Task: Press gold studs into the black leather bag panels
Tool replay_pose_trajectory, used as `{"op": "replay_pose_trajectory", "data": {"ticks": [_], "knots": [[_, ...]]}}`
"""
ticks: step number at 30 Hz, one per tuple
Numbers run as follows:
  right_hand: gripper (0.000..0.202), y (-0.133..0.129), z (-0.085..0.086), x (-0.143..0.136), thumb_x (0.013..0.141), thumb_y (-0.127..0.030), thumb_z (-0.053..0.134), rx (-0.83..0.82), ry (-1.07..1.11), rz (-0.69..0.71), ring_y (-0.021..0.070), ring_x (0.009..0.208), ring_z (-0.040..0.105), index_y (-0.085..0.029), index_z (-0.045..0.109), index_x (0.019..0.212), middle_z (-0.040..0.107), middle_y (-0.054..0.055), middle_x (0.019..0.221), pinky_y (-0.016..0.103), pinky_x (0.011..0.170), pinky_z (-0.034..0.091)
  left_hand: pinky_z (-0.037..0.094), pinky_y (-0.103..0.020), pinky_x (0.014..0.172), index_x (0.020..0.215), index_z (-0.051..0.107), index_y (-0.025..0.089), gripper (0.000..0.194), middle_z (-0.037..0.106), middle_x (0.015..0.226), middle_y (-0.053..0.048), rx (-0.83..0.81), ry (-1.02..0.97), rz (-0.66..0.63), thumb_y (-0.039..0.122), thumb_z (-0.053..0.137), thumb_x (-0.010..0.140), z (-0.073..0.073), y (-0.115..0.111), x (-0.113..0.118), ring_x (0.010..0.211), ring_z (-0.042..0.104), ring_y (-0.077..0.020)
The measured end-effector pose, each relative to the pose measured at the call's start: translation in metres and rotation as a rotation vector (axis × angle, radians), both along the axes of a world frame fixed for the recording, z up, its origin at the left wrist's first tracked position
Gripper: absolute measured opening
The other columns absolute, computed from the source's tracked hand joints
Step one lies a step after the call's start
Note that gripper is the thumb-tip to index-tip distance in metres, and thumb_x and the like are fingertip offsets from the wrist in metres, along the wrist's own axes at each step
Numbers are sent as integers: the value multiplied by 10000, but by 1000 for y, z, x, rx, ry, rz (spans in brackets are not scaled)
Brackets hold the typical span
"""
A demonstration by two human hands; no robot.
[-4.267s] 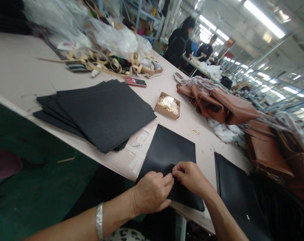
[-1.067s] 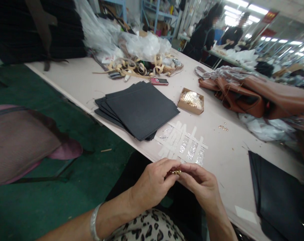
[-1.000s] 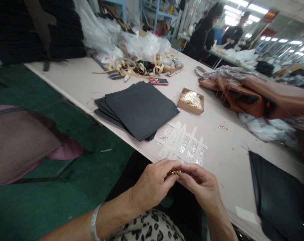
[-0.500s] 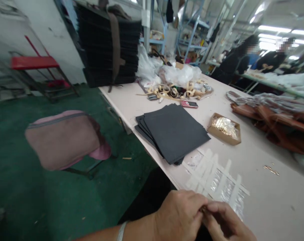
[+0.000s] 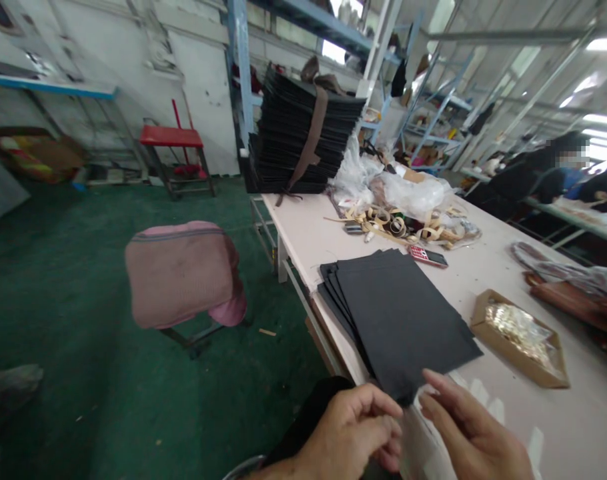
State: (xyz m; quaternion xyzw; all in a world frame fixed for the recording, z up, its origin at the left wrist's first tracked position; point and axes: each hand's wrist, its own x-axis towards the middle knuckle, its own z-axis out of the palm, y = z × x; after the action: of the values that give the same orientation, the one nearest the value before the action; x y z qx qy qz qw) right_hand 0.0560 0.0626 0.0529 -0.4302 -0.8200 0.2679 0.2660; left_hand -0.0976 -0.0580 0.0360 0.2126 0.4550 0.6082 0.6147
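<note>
My left hand [image 5: 356, 430] is at the table's near edge, fingers loosely curled and apart, with nothing visible in them. Across from it, my right hand [image 5: 478, 430] has its thumb and forefinger at the raised edge of a thin white sheet [image 5: 423, 447], which hangs between the two hands. Whether the sheet is paper or plastic I cannot tell. Just beyond my fingertips lies a fanned stack of black square panels [image 5: 403, 313]. White strips [image 5: 493, 410] on the table are partly covered by my right hand.
A cardboard box [image 5: 518, 363] of small gold metal pieces stands at right, a red phone [image 5: 428, 256] behind the panels. Farther back are plastic bags, tan strips [image 5: 398, 223] and a tall strapped black stack [image 5: 303, 133]. A covered stool [image 5: 183, 277] stands left; people work at far right.
The view has turned left. My hands, earlier pinched together around a small brass-coloured piece, are now apart; that piece no longer shows. The white sheet's edge is now raised at my right fingers.
</note>
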Motion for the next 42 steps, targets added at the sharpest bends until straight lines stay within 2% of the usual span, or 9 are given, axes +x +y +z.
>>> {"op": "replay_pose_trajectory", "data": {"ticks": [2,8,12,17,19,22,27,36,42], "knots": [[327,27,7,-21,788,-501,592,137,-38,17,243,942,709,-248,735,937,740,59,1056,308,805,572,471,-245,549,898,595,135,278,595,740,-14,-56,-77,66,290,610,668,0,0,-7,617,562,-128],[271,66,4,-69,916,-374,421,287,-176,136,240,836,663,-223,646,920,713,59,870,367,772,515,289,-185,481,977,613,139,311,542,639,38,-165,182,156,392,619,796,-5,-3,-22,513,391,-66],[221,49,6,-49,953,-321,415,241,-237,281,214,856,621,-242,613,894,677,35,868,339,781,490,421,-216,681,958,637,150,283,623,758,-2,-88,215,213,400,649,827,-16,-2,-29,703,544,-110],[206,6,18,-4,962,-295,460,-69,-244,442,172,844,617,-257,651,893,665,18,885,285,771,487,476,-306,864,1071,659,152,345,701,1048,-79,15,42,120,393,682,826,-17,-5,-33,961,636,-212],[189,-5,16,3,945,-315,507,-207,-182,403,164,825,620,-245,669,878,671,14,874,278,765,488,500,-310,828,1089,663,154,367,703,1077,-85,-26,-22,67,373,713,798,-14,-8,-31,951,647,-223],[192,-11,3,4,888,-381,598,-447,-8,186,152,724,622,-211,675,937,670,8,794,272,688,510,498,-238,649,1040,667,160,357,714,949,-53,-101,-86,40,352,746,750,-11,-11,-24,824,655,-185],[272,-12,-10,-9,794,-416,704,-762,180,75,141,640,632,-157,684,875,665,10,708,271,628,542,190,-152,363,856,622,151,295,514,543,65,-237,-65,52,405,716,740,-13,-13,-14,403,367,-46],[210,-19,2,-23,788,-372,685,-756,101,67,94,526,547,-164,681,811,584,-30,603,213,500,492,143,-173,371,563,529,149,415,410,439,59,-235,-59,5,491,687,734,-14,-15,-14,375,257,-29],[226,-19,-1,-24,763,-372,699,-761,126,34,96,494,530,-190,576,816,549,-60,590,210,461,467,216,-173,376,829,652,125,413,542,564,26,-240,110,-49,536,626,802,-17,-20,-16,391,315,-36]]}}
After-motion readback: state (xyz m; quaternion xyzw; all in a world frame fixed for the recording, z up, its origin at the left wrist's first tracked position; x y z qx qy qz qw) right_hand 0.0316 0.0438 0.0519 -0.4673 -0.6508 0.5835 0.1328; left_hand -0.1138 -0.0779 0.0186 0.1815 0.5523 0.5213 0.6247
